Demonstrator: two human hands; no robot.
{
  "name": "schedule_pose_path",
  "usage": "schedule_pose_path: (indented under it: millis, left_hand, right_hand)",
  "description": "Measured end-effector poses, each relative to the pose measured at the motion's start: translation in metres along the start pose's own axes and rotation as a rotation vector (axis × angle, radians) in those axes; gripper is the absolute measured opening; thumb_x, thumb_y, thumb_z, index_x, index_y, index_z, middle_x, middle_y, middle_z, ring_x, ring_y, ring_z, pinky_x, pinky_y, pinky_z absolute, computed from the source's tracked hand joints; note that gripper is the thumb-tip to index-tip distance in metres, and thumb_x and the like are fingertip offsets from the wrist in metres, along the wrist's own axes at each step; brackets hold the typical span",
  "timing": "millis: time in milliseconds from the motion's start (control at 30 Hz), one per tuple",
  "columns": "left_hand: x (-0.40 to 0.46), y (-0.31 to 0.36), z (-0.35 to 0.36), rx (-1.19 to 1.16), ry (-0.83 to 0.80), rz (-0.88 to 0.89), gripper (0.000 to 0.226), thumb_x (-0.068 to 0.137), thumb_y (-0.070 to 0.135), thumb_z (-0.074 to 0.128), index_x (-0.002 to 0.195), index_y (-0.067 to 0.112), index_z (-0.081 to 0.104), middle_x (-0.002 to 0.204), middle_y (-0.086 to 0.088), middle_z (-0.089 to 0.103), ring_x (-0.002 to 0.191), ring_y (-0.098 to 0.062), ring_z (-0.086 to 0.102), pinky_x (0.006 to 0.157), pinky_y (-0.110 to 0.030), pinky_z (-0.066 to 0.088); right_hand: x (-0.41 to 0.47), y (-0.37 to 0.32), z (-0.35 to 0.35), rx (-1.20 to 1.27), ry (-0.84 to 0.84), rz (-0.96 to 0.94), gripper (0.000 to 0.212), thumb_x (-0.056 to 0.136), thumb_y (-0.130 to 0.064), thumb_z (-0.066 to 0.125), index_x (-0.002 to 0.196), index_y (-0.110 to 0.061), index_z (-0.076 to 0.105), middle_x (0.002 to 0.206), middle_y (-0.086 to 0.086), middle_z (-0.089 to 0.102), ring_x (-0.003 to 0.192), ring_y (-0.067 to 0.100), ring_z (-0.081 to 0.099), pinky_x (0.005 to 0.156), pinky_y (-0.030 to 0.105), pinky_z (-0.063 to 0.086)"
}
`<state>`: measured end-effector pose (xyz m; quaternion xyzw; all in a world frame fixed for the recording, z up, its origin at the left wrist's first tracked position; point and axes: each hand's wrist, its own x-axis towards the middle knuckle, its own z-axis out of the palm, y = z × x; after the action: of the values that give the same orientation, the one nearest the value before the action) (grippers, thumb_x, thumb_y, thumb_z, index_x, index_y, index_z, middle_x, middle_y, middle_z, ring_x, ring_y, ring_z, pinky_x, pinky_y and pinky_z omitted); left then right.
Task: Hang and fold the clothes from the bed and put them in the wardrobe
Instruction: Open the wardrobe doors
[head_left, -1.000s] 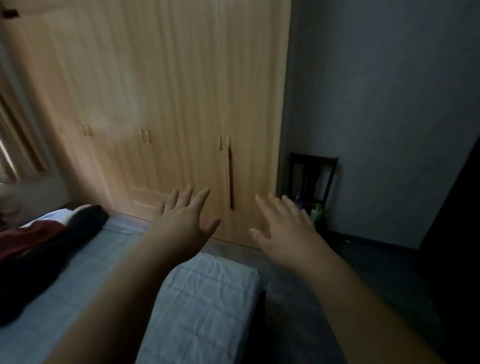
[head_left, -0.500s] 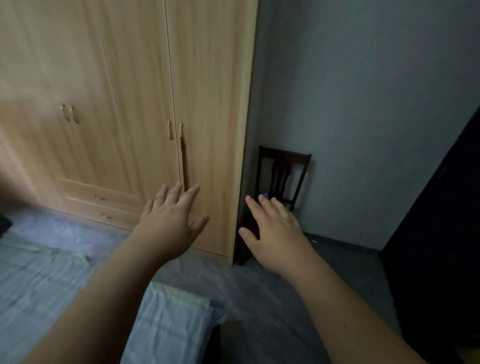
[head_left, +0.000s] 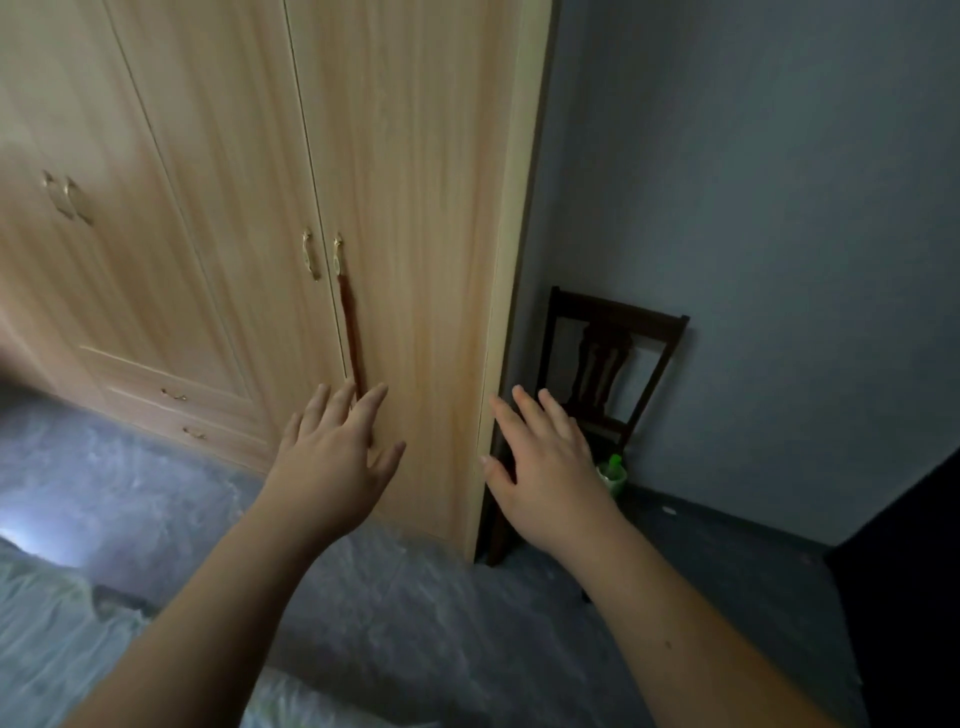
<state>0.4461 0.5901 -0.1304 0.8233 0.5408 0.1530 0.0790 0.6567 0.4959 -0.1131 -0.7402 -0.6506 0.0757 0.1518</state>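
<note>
A: Head view. What occupies the frame?
B: A light wooden wardrobe (head_left: 249, 208) fills the upper left, all its doors shut. Two brass handles (head_left: 323, 255) sit side by side at the seam of the rightmost pair of doors, and a thin reddish strip (head_left: 352, 332) hangs down along that seam below them. Two drawers (head_left: 176, 410) lie low on the left.

A: And the hands?
B: Both reach forward, backs up, fingers spread, holding nothing. The left hand (head_left: 335, 457) lies in front of the rightmost door, under the strip. The right hand (head_left: 545, 470) lies in front of the wardrobe's right corner edge. Whether either touches the wood cannot be told.

A: Where are the clothes?
B: None show. Only a pale corner of the bed (head_left: 52, 639) appears at lower left.

A: Anything else?
B: A dark chair (head_left: 613, 332) stands against the grey wall (head_left: 753, 208), just right of the wardrobe, with a green object (head_left: 614, 472) on its seat.
</note>
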Motion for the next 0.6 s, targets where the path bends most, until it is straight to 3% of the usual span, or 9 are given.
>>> schedule_pose_path:
  millis: [200,333,600]
  left_hand:
    - [0.101,-0.006,0.048,0.029,0.041,-0.154,0.07,0.097,0.061,0.034,0.158,0.034,0.012,0.167,-0.003,0.011,0.154,-0.026,0.002,0.123,-0.045,0.009]
    - [0.141,-0.015,0.069,-0.019,0.035,-0.357,0.069,0.099,0.058,0.036,0.158,0.034,0.01,0.168,-0.002,0.008,0.154,-0.025,-0.001,0.124,-0.045,0.007]
    - [0.167,-0.07,0.06,0.003,0.102,-0.65,0.07,0.097,0.059,0.038,0.158,0.036,0.01,0.168,0.0,0.006,0.155,-0.024,-0.002,0.125,-0.047,0.008]
  right_hand:
    - [0.131,0.046,0.032,0.027,-0.073,-0.164,0.068,0.102,-0.055,0.034,0.158,-0.041,-0.002,0.168,-0.008,-0.005,0.153,0.015,-0.014,0.123,0.046,-0.004]
    - [0.208,0.059,0.044,0.039,-0.19,-0.293,0.069,0.102,-0.056,0.032,0.158,-0.041,-0.004,0.168,-0.009,-0.006,0.154,0.016,-0.012,0.125,0.045,-0.004]
    - [0.325,0.008,0.072,0.108,-0.319,-0.598,0.068,0.103,-0.052,0.035,0.158,-0.04,-0.002,0.168,-0.01,-0.001,0.153,0.014,-0.009,0.125,0.039,0.003]
